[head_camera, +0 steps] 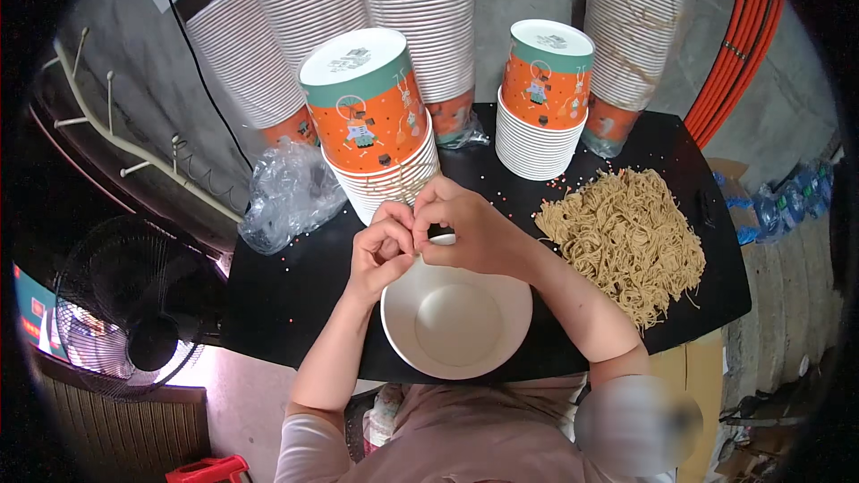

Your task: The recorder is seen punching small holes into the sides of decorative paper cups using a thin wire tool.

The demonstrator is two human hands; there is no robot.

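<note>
My left hand (384,248) and my right hand (470,225) meet with fingertips pinched together at the far left rim of a white paper bucket (460,325). The bucket's open mouth faces me and its round bottom shows inside. A tiny tan bit, which looks like cord, shows between my thumb tips; the fingers hide the rest. Just beyond my hands, an upside-down stack of orange and green printed paper buckets (366,107) has several tan cords (402,178) lying across its white rims. To the right of my right forearm lies a heap of tan cords (627,241).
A second upturned bucket stack (547,100) stands at the back right of the black table (302,322). Tall plastic-wrapped stacks (419,27) line the wall. Crumpled clear plastic (288,194) lies at left, near a fan (131,315) and coat rack (111,137). Small foam beads dot the tabletop.
</note>
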